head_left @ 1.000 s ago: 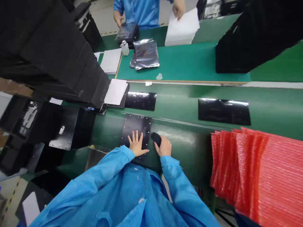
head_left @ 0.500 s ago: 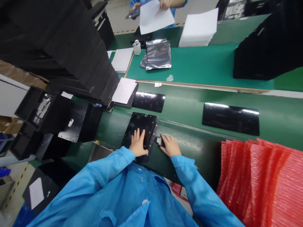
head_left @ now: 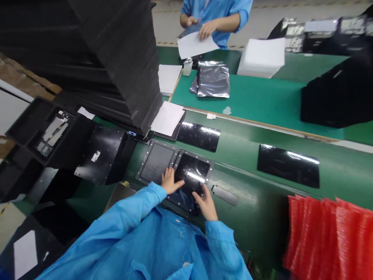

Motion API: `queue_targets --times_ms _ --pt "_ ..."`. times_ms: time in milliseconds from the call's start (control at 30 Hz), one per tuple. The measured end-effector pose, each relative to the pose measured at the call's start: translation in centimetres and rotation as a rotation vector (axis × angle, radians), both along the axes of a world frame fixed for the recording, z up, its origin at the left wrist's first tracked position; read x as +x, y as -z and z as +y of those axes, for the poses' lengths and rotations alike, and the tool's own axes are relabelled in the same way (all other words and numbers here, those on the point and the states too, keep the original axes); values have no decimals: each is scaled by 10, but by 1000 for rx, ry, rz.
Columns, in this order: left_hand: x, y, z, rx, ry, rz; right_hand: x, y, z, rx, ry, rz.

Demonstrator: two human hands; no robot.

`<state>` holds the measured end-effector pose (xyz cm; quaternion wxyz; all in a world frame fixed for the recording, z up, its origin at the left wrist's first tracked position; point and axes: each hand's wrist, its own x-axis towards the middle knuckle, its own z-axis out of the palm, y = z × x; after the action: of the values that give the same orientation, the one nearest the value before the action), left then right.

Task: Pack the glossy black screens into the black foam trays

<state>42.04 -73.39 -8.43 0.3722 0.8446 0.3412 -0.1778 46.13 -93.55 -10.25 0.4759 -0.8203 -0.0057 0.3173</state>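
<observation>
Under my hands lie two black frames with screw holes around their rims, side by side on the green mat. The left frame [head_left: 155,162] has a matte grey centre. The right frame [head_left: 201,165] holds a glossy black panel [head_left: 190,173]. My left hand [head_left: 170,181] rests with spread fingers on the rim between them. My right hand [head_left: 207,205] lies on the lower right corner of the glossy panel and holds nothing visible. A narrow grey metal strip [head_left: 225,195] lies on the mat to the right of my right hand.
Glossy black panels [head_left: 198,136] lie beyond my hands, with a tall black stack [head_left: 96,58] at left. Red bubble bags [head_left: 329,237] hang at right. Across the bench, silver bags [head_left: 212,80] lie near white sheets [head_left: 260,57], and a co-worker's hand [head_left: 207,30] touches a white sheet.
The single plate under my hands now shows as two frames side by side, with a glossy panel exposed. The dark object has left my right hand, and a metal strip lies to the right.
</observation>
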Motion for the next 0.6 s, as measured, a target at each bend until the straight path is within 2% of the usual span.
queue_targets --times_ms 67,100,200,267,300,367,433,467,500,533,600 --pt "-5 8 -22 -57 26 8 17 -3 4 159 196 167" --pt "-7 9 -23 -93 18 4 25 -7 7 198 214 218" --pt "-15 3 -5 -260 -22 -55 39 -26 24 137 56 145" --pt "-21 -7 13 -378 -144 -127 40 -42 36 85 -54 30" --pt "-24 -14 19 -458 -238 -172 41 -48 40 113 -106 20" --pt "-29 -31 25 -694 -424 -244 50 -58 41 277 -246 120" --pt "-36 -51 25 -924 -537 -294 74 -59 35 465 -380 224" --pt "-39 -63 25 -982 -574 -319 92 -57 31 495 -405 204" --pt "-44 -75 25 -988 -610 -352 112 -51 30 476 -386 131" --pt "-50 -87 27 -945 -651 -397 134 -44 31 389 -327 7" --pt "-70 -115 37 -756 -742 -515 173 -25 43 25 -132 -285"
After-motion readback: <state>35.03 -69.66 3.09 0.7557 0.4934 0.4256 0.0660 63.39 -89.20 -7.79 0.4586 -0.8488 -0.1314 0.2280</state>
